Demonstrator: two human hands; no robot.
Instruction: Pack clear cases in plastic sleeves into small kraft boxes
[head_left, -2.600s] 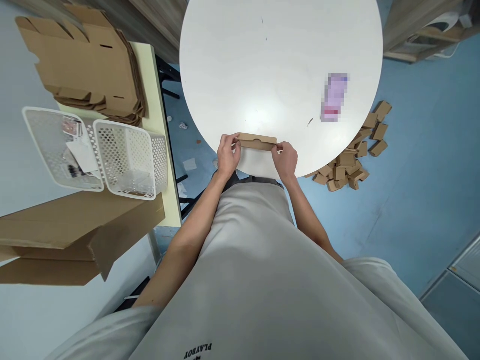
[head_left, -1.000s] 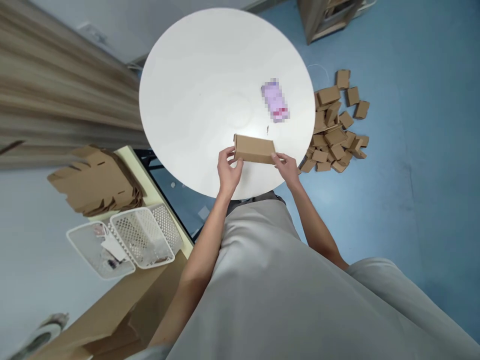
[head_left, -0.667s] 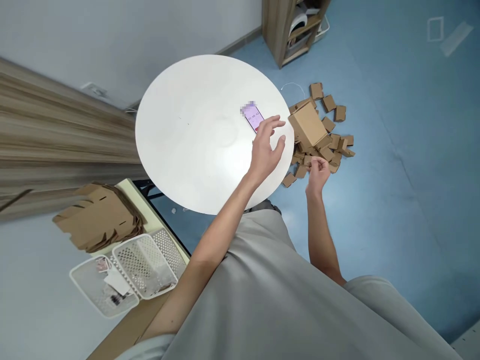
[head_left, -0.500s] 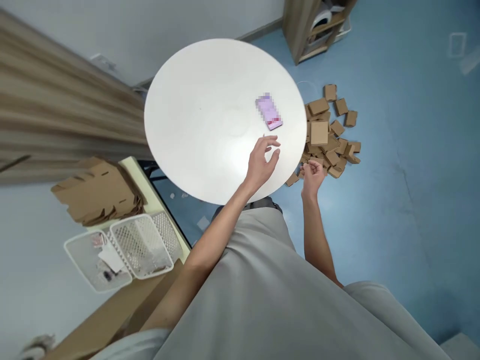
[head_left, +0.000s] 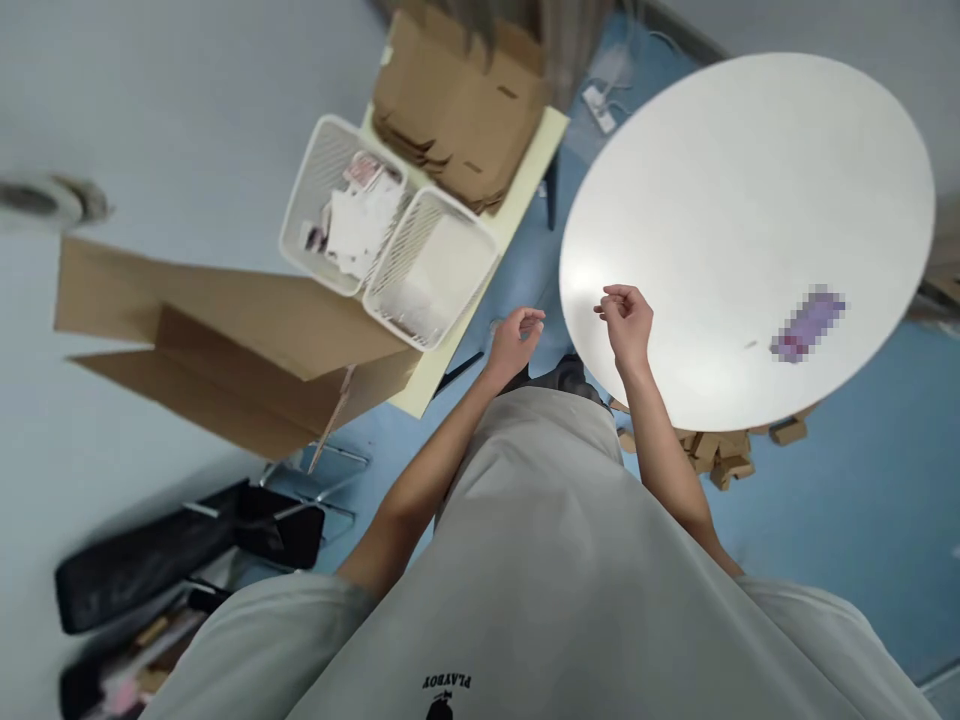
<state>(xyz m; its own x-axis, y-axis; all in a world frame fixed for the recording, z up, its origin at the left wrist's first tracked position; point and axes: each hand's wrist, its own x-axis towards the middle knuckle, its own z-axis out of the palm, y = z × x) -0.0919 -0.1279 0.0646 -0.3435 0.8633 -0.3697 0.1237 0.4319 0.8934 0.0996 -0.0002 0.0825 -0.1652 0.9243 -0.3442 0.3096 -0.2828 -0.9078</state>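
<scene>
My left hand hangs in the air between the side table and the round white table, its fingers loosely bent and holding nothing I can see. Over the near left edge of the round table is my right hand, fingers curved with gaps between them and nothing visible in them. A purple, blurred-out rectangular item lies on the tabletop, well to the right of both hands. Close to it is a tiny grey sliver that I cannot make out.
On the pale yellow side table stand a white basket with cards and papers, another white basket, and flattened cardboard boxes. A large open carton is at left. Small brown boxes lie on the floor.
The view has swung left, so the round table now sits at right and the baskets and carton are nearer the middle. My left hand has left the tabletop; my right is over its edge.
</scene>
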